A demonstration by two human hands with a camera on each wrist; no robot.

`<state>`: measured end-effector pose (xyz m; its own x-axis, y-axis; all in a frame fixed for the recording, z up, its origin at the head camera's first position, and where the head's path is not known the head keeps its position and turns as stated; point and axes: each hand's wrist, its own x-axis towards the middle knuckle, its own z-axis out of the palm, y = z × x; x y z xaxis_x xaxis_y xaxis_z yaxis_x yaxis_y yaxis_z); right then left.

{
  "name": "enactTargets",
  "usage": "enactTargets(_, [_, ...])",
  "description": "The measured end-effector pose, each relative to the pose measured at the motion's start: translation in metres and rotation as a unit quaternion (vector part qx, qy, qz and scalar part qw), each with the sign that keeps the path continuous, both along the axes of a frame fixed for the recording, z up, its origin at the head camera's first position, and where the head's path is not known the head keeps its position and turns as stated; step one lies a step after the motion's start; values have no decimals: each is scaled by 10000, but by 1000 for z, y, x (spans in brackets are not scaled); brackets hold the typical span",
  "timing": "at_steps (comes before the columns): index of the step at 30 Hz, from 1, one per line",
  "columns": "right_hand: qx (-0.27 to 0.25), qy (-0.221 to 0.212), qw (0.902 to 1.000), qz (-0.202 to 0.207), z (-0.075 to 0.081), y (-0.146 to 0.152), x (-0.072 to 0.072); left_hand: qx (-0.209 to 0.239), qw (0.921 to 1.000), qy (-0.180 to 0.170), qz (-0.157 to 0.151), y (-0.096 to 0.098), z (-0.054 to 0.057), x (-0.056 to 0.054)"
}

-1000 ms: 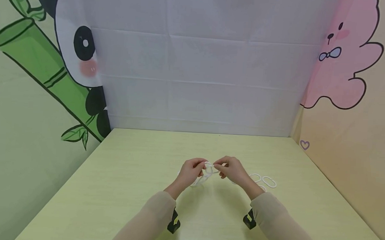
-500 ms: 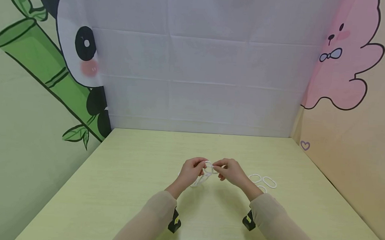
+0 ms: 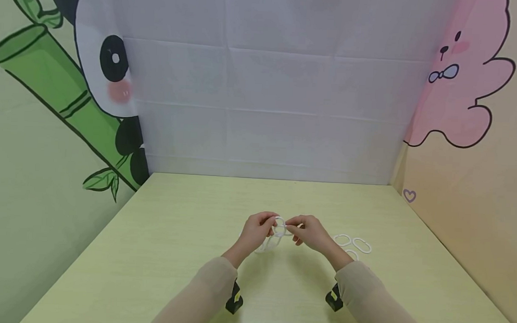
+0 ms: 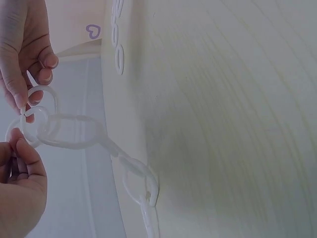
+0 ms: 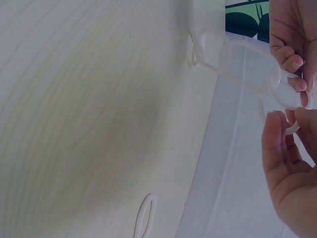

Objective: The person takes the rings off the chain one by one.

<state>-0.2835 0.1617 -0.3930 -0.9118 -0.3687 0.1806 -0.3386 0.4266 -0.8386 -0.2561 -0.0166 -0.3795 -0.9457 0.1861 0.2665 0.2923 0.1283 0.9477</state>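
- Panda drawing point(image 3: 95, 77): on wall, well left of both grips.
- Left grip point(image 3: 255, 230): narrow, fingertips pinching a white link point(image 4: 40, 111).
- White chain point(image 4: 111, 147): joined links, hangs from the left grip, sloping below it.
- Right grip point(image 3: 311, 232): narrow too, pinching another white link point(image 4: 55, 99) just beside left grip; links overlap, can't tell if hooked.
- Three loose links point(image 3: 353, 243): on table point(image 3: 195, 216), right of right grip, near its forearm.
- Pink animal drawing point(image 3: 469, 93): well right of both.
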Motion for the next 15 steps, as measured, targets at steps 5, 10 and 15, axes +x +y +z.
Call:
enactTargets(5, [-17, 25, 10000, 75, 0, 1, 0, -34, 10000, -4, -25, 0, -1, 0])
enactTargets(10, [31, 36, 9999, 89, 0, 2, 1, -41, 10000, -59, -20, 0, 0, 1])
enactTargets(15, [12, 14, 9999, 113, -1, 2, 1, -35, 10000, -25, -27, 0, -1, 1])
